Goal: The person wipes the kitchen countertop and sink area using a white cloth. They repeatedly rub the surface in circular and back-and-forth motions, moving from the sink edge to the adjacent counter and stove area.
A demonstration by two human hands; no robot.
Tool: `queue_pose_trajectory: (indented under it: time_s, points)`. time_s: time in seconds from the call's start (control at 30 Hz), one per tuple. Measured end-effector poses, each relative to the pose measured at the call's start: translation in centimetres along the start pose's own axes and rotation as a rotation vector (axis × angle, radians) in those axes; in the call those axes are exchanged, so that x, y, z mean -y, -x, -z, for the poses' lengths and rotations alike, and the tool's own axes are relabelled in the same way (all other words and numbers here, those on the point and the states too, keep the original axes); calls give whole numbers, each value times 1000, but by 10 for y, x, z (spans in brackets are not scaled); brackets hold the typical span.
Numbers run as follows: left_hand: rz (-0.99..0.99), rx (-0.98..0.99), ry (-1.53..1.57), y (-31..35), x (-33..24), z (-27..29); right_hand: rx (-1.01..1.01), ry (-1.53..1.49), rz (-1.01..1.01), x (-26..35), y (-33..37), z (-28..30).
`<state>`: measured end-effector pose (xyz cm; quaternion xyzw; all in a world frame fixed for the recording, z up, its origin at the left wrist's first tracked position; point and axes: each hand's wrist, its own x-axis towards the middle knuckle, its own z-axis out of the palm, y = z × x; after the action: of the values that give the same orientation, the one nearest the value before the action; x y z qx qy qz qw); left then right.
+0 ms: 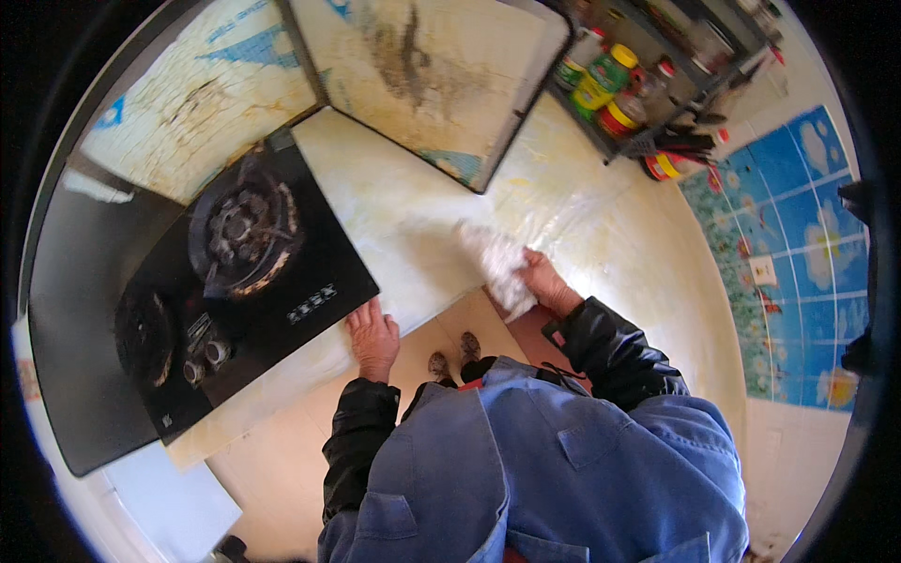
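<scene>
My right hand grips a whitish cloth at the front edge of the pale countertop. The cloth is bunched, and its far end is smeared by motion where it lies over the counter. Flat on the counter's front edge, by the near corner of the black gas stove, rests my left hand, its fingers stretched out and holding nothing. The stove's large burner with its pan support is further left, and two knobs sit nearer its front.
A stained splash guard stands upright behind the stove and juts over the counter. At the far right is a dark rack holding bottles, among them a green-and-yellow bottle. Blue patterned tiles cover the right wall.
</scene>
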<state>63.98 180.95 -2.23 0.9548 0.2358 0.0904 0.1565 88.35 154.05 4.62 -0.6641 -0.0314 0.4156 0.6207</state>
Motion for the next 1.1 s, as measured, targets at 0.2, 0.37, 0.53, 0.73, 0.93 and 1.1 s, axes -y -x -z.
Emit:
queue_pose_trajectory:
  time_s: [0.2,0.37,0.53,0.73,0.93,1.1]
  points:
    - [-83,-107,-40,-2,0,-3,149,-798,82,-8,20,74]
    - [-95,-106,-43,-2,-4,2,56,-875,52,-24,-3,98]
    - [-87,-95,-36,-2,-5,2,204,-980,151,-11,-58,97]
    - [-85,-101,-47,-2,-2,-1,339,-876,214,40,-88,66]
    - [-89,-114,-50,-1,-4,0,325,-604,117,63,-78,17]
    - [-71,-68,-75,-2,-8,4,327,-147,133,50,-49,-41]
